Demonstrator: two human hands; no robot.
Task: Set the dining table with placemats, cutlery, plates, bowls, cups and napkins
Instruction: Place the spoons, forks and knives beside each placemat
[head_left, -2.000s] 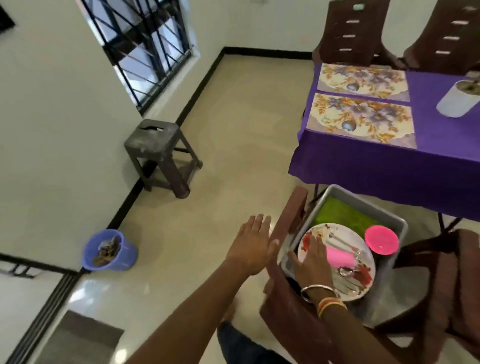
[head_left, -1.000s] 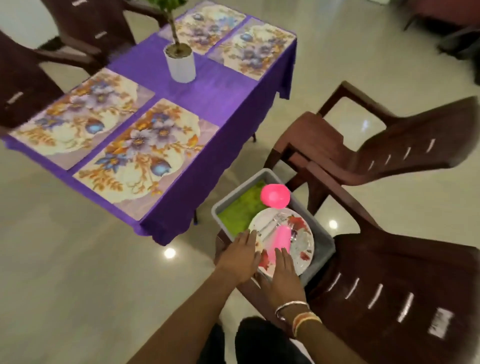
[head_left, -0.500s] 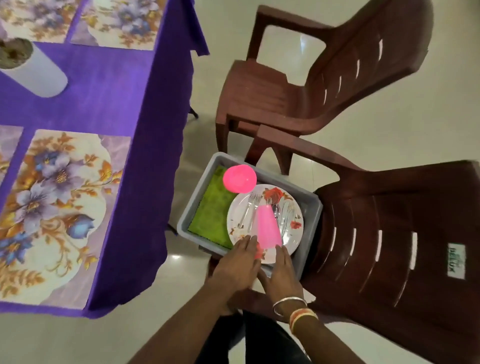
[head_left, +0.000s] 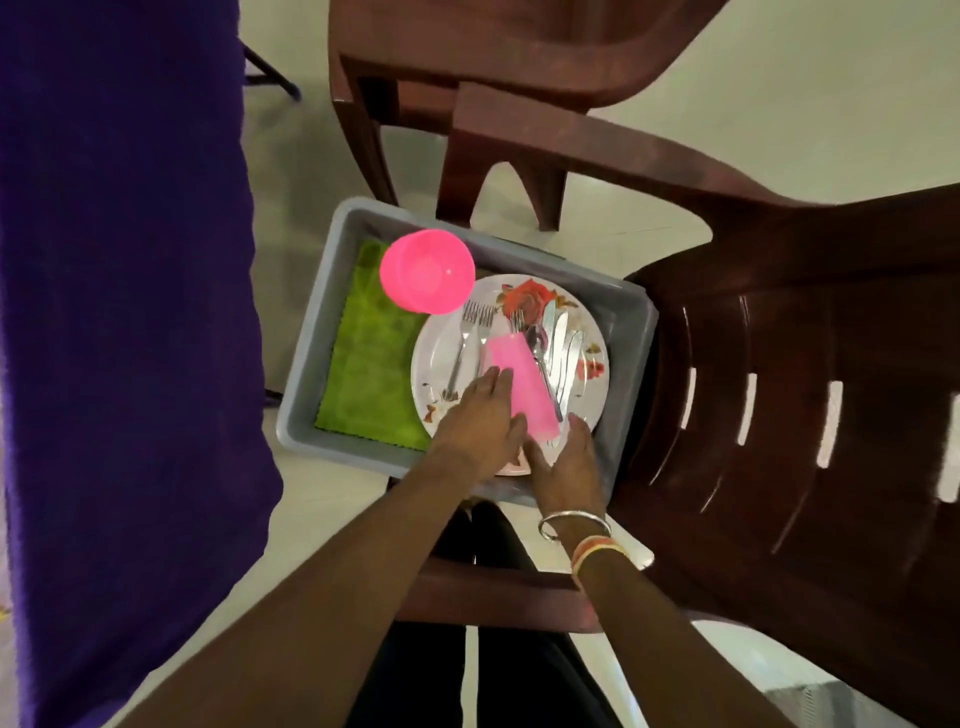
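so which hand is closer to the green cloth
Left. The left hand rests on the plate next to the green cloth; the right hand is beyond the lying pink cup.

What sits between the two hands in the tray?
Head view: the near end of a pink cup, lying on the plate, between left hand and right hand.

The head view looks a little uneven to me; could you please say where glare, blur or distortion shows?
Head view: a specular spot on the pink bowl, glints on the knives; the purple tablecloth edge bows, likely wide-angle distortion; the bottom edge looks soft.
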